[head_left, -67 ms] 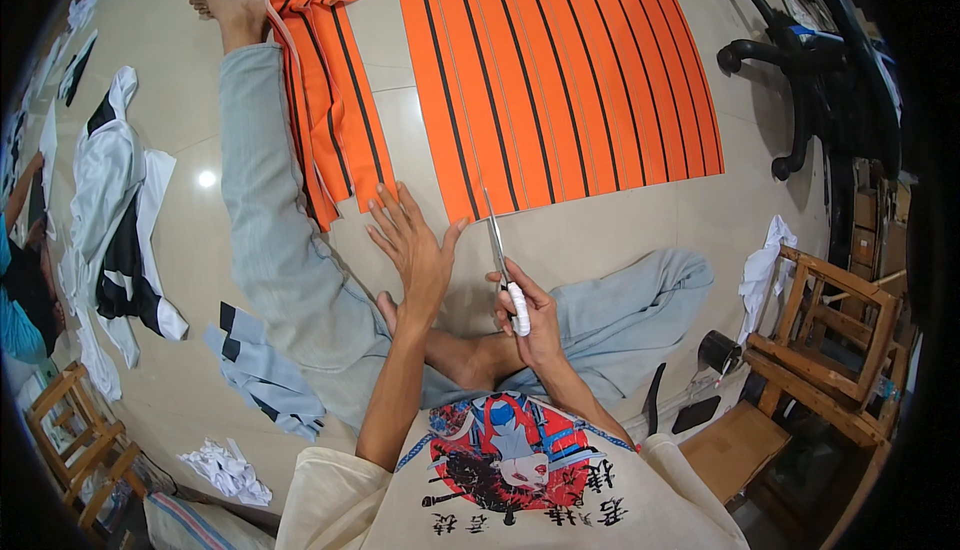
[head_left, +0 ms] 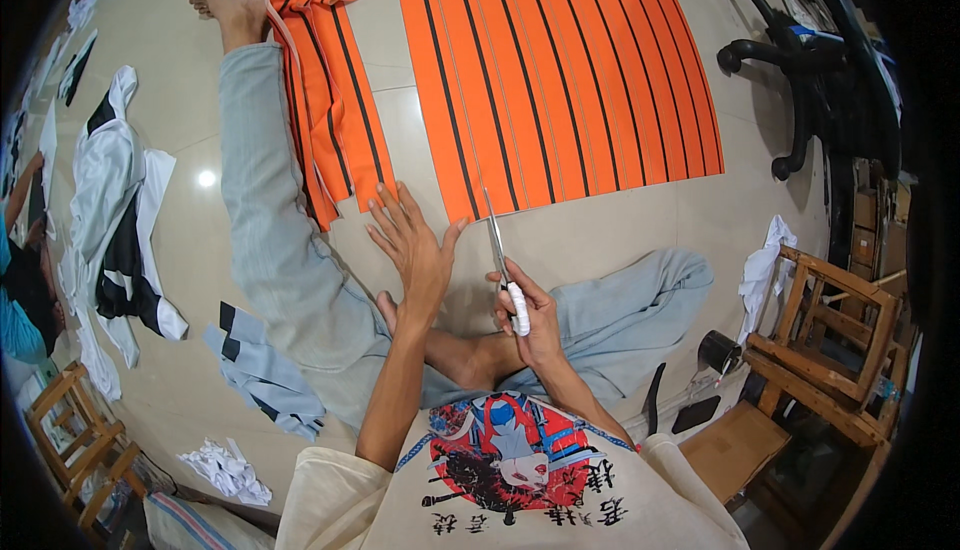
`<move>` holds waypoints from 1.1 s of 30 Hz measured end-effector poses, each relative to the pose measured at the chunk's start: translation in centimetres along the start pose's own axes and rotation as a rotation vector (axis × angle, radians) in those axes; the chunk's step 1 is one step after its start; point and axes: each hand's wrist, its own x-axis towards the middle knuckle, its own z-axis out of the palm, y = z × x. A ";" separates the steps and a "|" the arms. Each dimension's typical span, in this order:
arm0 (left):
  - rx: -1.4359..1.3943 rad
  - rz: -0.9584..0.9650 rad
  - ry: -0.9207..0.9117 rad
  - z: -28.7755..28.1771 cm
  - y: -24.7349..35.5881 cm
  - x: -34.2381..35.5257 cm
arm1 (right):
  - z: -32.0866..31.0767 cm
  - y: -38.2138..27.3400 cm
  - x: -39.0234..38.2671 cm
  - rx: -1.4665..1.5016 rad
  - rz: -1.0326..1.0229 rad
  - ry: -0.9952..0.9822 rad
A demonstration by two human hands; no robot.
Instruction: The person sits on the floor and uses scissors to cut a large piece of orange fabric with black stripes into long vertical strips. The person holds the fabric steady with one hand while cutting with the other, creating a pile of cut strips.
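on the floor (head_left: 620, 225), a cloth sheet (head_left: 570, 80) lies between cloth strips (head_left: 325, 100), left, and 1 chair base (head_left: 792, 58), right.

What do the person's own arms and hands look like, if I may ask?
The left hand and right hand are bare, with no glove or watch visible. The forearms are uncovered below loose, off-white short sleeves of a shirt with a red, blue and black print.

Floor (head_left: 200, 235): pale, glossy tiles met at thin joint lines.
Light: a bright round reflection (head_left: 207, 179) gleamed at the left.
Swivel chair (head_left: 800, 110): its black legs, on casters, stood at the upper right.
Woodwork: a brown wooden frame (head_left: 810, 375) stood at the right, a slatted wooden piece (head_left: 58, 390) at the lower left.
Far right: brown boxes (head_left: 864, 212) sat in dimmer light.
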 end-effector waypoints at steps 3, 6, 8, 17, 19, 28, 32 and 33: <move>0.005 0.002 0.001 0.0 -0.1 0.0 | -0.3 0.2 0.1 0.043 0.003 -0.009; 0.012 0.004 0.002 0.3 -0.2 0.5 | -0.4 0.3 0.7 0.039 -0.004 -0.016; 0.011 0.003 0.001 0.5 -0.2 0.8 | -0.1 -0.2 0.7 0.028 0.000 -0.018; 0.001 -0.002 -0.015 0.5 0.0 1.0 | 0.1 -0.5 0.8 0.011 0.022 0.023; 0.006 -0.005 -0.021 0.4 0.0 1.0 | 0.1 -0.6 1.2 0.023 0.010 0.024; 0.002 0.012 -0.004 0.6 -0.4 0.9 | 1.6 -1.0 3.8 0.022 -0.021 0.040; -0.008 0.014 -0.005 0.6 -0.1 0.9 | 1.4 -1.0 4.0 0.031 -0.035 0.030; -0.006 0.014 -0.005 0.6 -0.2 0.9 | 1.4 -0.9 4.1 0.036 -0.036 0.027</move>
